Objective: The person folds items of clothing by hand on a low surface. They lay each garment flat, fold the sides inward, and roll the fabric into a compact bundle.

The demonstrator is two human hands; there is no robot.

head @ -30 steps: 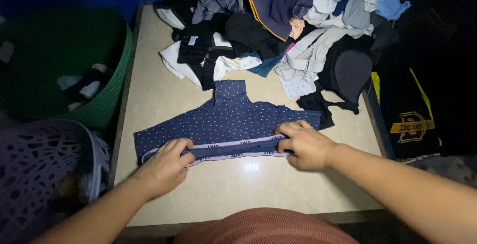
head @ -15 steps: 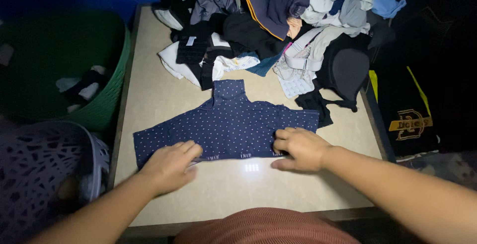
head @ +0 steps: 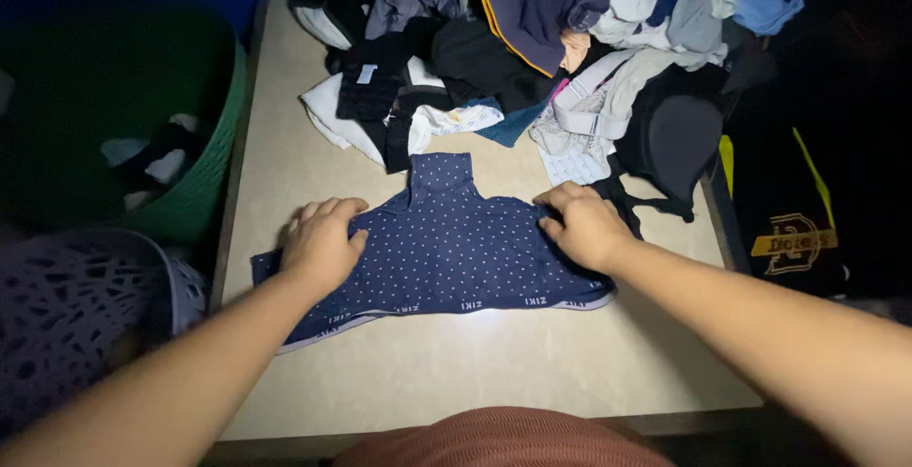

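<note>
From the head camera you look down on a beige table (head: 427, 372), and a navy garment with small pale dots (head: 446, 253) lies spread flat across its middle, its pale-trimmed band running along the edge nearest you and a narrow strip of the same cloth sticking out at the far side towards the pile. Your left hand (head: 321, 242) lies palm down on the left part of the garment, fingers spread and loosely curved over the cloth, gripping nothing. Your right hand (head: 584, 225) presses on the upper right corner of the garment, fingers bent at the knuckles with the tips on the fabric; you cannot tell from here whether any cloth is pinched under them. Both forearms come in from the near edge, well apart from each other. Beyond the garment, at the far end of the table, a heap of mixed clothes (head: 532, 39) is stacked, dark pieces over grey, white and light blue ones, with a white and black folded piece (head: 380, 111) lying at its left front, just beyond the garment's strip. A black rounded piece (head: 679, 139) sits near your right hand. Off the table's left side stands a green basket (head: 204, 168) with some clothes in it, and nearer you a grey openwork basket (head: 76, 305).
</note>
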